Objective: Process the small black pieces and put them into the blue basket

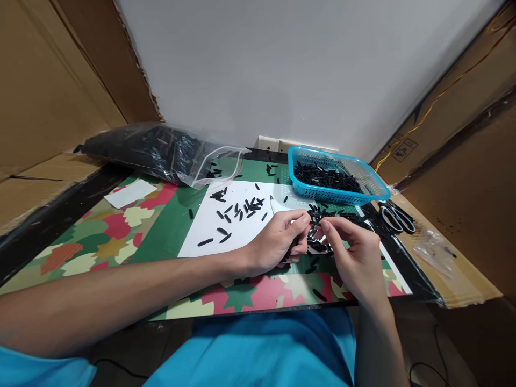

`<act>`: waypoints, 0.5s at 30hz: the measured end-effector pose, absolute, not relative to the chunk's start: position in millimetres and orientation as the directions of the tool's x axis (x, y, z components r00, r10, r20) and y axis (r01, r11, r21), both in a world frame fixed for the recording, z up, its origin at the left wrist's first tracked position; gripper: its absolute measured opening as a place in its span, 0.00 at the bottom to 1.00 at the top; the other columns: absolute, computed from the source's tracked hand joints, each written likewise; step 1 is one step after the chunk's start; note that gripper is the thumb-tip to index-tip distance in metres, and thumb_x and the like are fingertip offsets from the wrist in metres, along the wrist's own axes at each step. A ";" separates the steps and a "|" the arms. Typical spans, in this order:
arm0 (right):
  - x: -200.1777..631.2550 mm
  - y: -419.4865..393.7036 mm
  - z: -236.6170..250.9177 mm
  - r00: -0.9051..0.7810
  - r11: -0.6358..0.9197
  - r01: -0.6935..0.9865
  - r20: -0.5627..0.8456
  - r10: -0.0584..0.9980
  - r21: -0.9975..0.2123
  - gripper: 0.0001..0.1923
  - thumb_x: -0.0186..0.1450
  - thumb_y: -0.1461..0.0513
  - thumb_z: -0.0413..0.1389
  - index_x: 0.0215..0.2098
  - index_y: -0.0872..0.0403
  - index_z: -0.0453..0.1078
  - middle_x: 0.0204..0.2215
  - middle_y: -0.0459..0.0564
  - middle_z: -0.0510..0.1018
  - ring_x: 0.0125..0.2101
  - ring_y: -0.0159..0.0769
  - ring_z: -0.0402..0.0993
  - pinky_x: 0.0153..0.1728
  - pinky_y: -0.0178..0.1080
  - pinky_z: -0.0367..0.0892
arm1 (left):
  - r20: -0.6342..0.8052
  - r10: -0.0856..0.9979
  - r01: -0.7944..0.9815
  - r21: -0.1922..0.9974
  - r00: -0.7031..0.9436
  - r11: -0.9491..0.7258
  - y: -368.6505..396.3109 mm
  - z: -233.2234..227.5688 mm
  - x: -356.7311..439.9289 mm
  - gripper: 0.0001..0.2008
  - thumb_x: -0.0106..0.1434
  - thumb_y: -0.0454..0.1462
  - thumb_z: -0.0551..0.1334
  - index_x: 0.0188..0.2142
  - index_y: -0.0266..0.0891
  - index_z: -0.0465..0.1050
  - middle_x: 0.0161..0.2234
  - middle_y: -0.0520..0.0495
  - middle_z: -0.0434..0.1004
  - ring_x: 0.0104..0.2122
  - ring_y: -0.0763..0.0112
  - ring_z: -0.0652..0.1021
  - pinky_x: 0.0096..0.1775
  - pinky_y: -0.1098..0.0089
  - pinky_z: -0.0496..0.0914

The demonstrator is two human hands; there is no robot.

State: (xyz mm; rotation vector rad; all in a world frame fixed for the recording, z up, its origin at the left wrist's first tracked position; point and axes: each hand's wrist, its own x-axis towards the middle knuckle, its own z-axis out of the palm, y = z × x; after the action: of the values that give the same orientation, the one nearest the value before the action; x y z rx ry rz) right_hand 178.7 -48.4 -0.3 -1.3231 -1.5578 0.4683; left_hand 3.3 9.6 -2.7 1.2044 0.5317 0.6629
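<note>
Both hands together at the near right part of the mat, over a heap of small black sticks (318,226). Left hand (274,244) curled, thumb and forefinger pinched together at its 2 o'clock tip, apparently on one stick, though the piece itself mostly hidden. Right hand (355,252) facing it, fingertips drawn close toward 10 o'clock, nearly touching the left's; whether clamped on a stick, impossible to tell. Heap just beyond and beneath both sets of fingertips, about equally near to each, sticks lying every which way with no shared long axis. More loose sticks (237,212) scattered on the white sheet (201,236) at 10 o'clock from the left hand. Blue basket (374,185) with more black pieces at 1 o'clock, scissors (397,217) beside it at 2 o'clock, a clear bag (161,153) of black parts far off at 10 o'clock.
</note>
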 end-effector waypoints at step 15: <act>179.7 -48.2 -0.6 0.049 0.366 0.488 0.443 0.895 -0.793 0.11 0.76 0.57 0.59 0.37 0.51 0.78 0.32 0.47 0.84 0.30 0.35 0.79 0.33 0.35 0.73 | -0.048 0.700 -0.175 0.954 0.712 0.243 12.9 -8.9 0.7 0.26 0.71 0.59 0.62 0.32 0.43 0.57 0.19 0.60 0.62 0.15 0.81 0.60 0.16 0.80 0.55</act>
State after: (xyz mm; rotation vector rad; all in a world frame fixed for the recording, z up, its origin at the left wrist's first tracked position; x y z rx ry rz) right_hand 179.7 -48.2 -0.6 -1.2701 -1.5936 0.4936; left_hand 0.7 12.9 -8.9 1.1839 0.5302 0.6372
